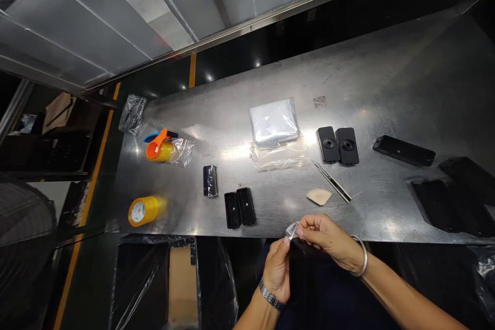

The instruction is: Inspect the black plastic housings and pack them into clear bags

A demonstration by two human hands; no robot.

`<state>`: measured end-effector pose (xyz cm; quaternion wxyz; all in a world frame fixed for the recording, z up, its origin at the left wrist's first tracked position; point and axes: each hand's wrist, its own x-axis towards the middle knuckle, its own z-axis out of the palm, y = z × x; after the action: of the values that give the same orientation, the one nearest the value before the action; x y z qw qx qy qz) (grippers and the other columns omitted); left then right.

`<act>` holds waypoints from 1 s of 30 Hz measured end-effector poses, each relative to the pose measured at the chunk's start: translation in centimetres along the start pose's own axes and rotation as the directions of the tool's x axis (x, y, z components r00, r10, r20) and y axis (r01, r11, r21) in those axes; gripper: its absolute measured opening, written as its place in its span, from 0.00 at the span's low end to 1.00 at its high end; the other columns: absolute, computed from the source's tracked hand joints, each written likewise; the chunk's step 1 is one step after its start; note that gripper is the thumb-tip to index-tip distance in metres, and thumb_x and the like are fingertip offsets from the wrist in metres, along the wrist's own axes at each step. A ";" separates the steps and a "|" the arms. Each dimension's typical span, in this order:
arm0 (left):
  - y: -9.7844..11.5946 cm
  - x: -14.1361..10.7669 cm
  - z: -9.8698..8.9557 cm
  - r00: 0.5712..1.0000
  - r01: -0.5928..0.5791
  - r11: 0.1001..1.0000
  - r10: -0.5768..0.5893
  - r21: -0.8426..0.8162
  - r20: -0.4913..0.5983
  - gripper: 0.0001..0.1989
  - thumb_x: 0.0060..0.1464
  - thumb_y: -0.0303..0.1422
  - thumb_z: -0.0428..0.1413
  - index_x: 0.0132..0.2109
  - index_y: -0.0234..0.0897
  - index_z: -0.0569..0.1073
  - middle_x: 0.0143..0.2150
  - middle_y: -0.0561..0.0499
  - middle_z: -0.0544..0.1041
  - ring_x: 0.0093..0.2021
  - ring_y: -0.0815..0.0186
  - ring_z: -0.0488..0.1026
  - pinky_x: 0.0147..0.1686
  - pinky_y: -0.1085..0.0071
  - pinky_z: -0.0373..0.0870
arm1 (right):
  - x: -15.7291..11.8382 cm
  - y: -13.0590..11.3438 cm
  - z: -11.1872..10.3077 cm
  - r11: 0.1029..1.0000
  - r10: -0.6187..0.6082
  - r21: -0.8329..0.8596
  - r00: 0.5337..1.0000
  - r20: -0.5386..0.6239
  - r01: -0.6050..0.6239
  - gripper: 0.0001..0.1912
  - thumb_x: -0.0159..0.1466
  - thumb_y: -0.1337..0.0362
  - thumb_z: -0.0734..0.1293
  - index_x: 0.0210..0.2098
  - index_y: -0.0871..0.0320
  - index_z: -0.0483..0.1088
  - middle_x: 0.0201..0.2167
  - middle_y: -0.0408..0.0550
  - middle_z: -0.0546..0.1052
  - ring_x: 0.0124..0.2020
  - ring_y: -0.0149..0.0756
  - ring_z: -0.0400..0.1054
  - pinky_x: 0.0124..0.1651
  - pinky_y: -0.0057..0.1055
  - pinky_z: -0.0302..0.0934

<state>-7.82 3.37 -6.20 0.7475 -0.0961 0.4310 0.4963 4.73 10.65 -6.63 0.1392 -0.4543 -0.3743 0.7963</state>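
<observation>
Between my two hands, at the table's front edge, is a small piece of clear plastic film (292, 230). My left hand (279, 265) pinches its lower left end, while the fingers of my right hand (323, 234) close on its right side. Just beyond my right hand lie a cream-coloured flat piece (319, 196) and a slim utility knife (331, 181). Two black boxes with round dials (337, 144) stand farther back. Left of my hands are two open black trays (240, 207) side by side and a small black plastic-wrapped block (210, 181).
The metal table (278, 191) also bears a stack of clear plastic bags (274, 122), a yellow tape roll (145, 210) and an orange tape dispenser (158, 145). Black trays (404, 150) lie on the right. Below the front edge, a plastic-lined box (183, 283) stands at left.
</observation>
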 end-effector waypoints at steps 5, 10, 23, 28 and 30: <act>-0.1 0.2 -0.4 0.992 -0.023 0.999 0.018 -0.039 -0.122 0.12 0.45 0.38 0.62 0.30 0.32 0.76 0.28 0.47 0.77 0.37 0.59 0.75 0.41 0.64 0.70 | -0.8 0.5 0.1 0.987 -0.134 -0.095 0.990 -0.053 0.128 0.14 0.61 0.54 0.61 0.25 0.58 0.62 0.19 0.36 0.58 0.20 0.25 0.51 0.22 0.24 0.49; -0.3 0.2 -0.5 0.983 -0.035 0.998 0.026 -0.043 -0.181 0.12 0.45 0.40 0.62 0.30 0.33 0.76 0.32 0.47 0.78 0.38 0.58 0.75 0.40 0.65 0.70 | -1.7 1.6 0.2 0.921 -0.328 -0.276 0.930 -0.165 0.276 0.11 0.61 0.59 0.61 0.26 0.57 0.66 0.22 0.41 0.63 0.25 0.31 0.57 0.29 0.29 0.54; 0.1 -0.4 0.6 0.997 -0.037 0.993 0.043 0.110 -0.057 0.15 0.47 0.40 0.59 0.35 0.30 0.77 0.33 0.43 0.78 0.36 0.57 0.75 0.41 0.63 0.68 | -3.0 1.5 -0.5 0.556 -0.679 -0.721 0.726 -0.107 0.414 0.11 0.61 0.69 0.62 0.44 0.55 0.63 0.30 0.46 0.67 0.26 0.32 0.64 0.28 0.28 0.62; 0.2 -0.6 0.8 0.996 -0.078 0.990 0.084 0.120 -0.043 0.12 0.51 0.37 0.58 0.35 0.30 0.77 0.30 0.45 0.78 0.36 0.60 0.74 0.40 0.65 0.68 | -3.5 0.0 -0.8 0.381 -0.707 -0.828 0.707 0.026 0.412 0.09 0.62 0.71 0.60 0.37 0.56 0.69 0.26 0.47 0.68 0.28 0.34 0.64 0.30 0.31 0.61; 0.3 -0.7 1.0 0.993 -0.101 0.986 0.107 0.132 -0.045 0.11 0.52 0.36 0.56 0.35 0.30 0.76 0.29 0.45 0.77 0.35 0.61 0.74 0.40 0.66 0.68 | -3.7 -0.2 -0.7 0.369 -0.706 -0.832 0.708 0.041 0.415 0.09 0.62 0.72 0.59 0.36 0.57 0.69 0.26 0.47 0.69 0.28 0.35 0.64 0.31 0.32 0.60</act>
<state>-7.61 3.62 -5.04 0.7137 -0.0377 0.4860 0.5030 7.34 9.03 -4.36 0.2481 -0.4312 -0.7905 0.3573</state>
